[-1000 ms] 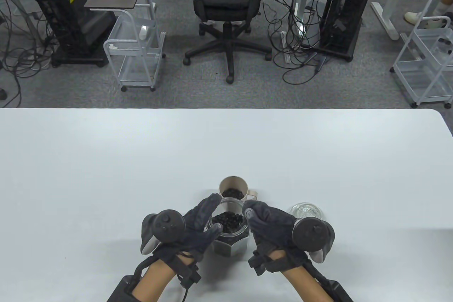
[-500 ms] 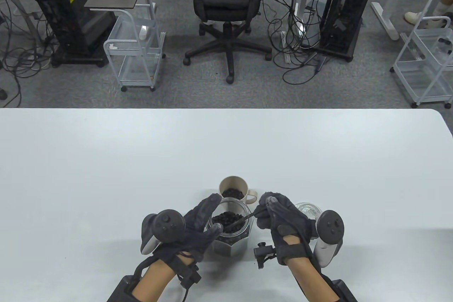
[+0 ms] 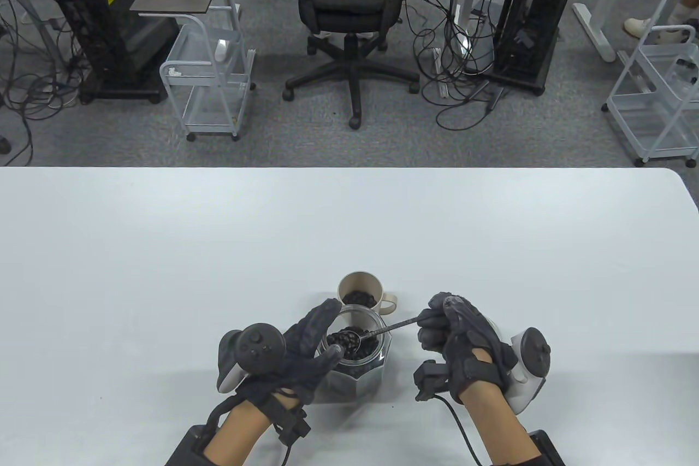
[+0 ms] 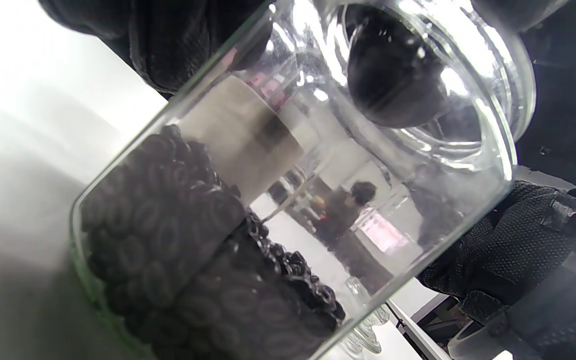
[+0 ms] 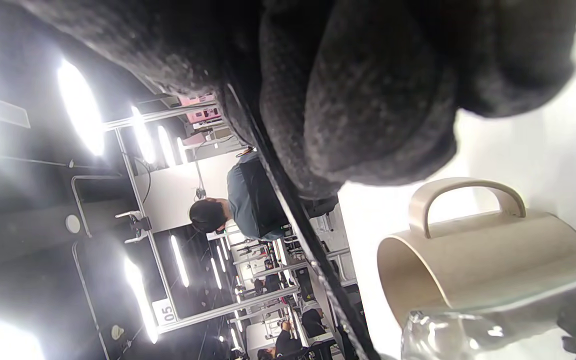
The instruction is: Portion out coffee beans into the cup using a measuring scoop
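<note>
Nearest the table's near edge, the glass jar (image 3: 354,361) is gripped by the left hand (image 3: 297,348), whose fingers are wrapped round its left wall and whose thumb is laid across the near side of the mouth. In the left wrist view the jar (image 4: 288,200) is seen side-on, and the coffee beans (image 4: 188,270) are piled in its lower part; gloved fingertips (image 4: 393,75) are pressed against the glass near the neck.

Just right of the jar, the right hand (image 3: 464,340) is closed in a pinch on the end of the measuring scoop's thin metal handle. The measuring scoop (image 3: 377,330) is held slanting down to the left, and its bowl is lowered into the jar mouth, resting among the beans (image 3: 357,344). The two hands are kept apart, with the jar and scoop between them. In the right wrist view the handle (image 5: 298,215) is seen as a dark bar running out from under the curled fingers (image 5: 368,100).

Just beyond the jar, touching or nearly touching its far side, the beige cup (image 3: 360,291) is stood upright on the white table (image 3: 164,247), its handle turned toward the right hand. Beans (image 3: 359,298) are already held in its bottom. In the right wrist view the cup (image 5: 468,260) is shown sideways, next to the jar's rim.
</note>
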Motion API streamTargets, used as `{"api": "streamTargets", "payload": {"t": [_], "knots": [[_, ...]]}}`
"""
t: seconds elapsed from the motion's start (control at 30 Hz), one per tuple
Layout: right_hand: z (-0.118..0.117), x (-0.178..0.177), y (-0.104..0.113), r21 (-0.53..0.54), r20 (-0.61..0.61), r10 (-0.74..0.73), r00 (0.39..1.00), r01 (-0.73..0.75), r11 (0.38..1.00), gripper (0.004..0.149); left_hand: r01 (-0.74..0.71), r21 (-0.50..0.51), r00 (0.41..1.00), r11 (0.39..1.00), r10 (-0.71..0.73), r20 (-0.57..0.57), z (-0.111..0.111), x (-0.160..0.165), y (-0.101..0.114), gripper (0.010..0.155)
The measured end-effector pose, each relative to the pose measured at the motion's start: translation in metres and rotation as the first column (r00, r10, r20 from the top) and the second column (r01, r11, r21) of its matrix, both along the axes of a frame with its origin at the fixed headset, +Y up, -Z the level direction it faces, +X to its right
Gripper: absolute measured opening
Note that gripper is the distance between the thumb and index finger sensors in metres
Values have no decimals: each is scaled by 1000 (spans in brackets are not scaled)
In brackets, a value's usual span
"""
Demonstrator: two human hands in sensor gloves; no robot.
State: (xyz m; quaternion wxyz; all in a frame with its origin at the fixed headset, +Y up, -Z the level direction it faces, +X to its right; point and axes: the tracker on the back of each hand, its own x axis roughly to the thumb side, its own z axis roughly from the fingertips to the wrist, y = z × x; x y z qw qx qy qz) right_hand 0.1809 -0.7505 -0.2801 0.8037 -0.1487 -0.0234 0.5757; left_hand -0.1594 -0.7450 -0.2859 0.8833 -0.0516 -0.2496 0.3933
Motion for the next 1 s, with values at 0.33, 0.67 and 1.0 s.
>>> {"api": "streamTargets", "payload": {"t": [0.33,0.67,1.0], "knots": [[0,7,0,-4,9,-50,999,50,999,39,-1,-2,1000,1000,1,-1,0,0,0,83],[2,15,4,27,48,-110,993,109,994,40,-2,-2,1000,1000,2,-1,0,0,0,83],[5,20,7,42,79,-175,981,172,984,41,-2,-2,1000,1000,2,-1,0,0,0,83]]}}
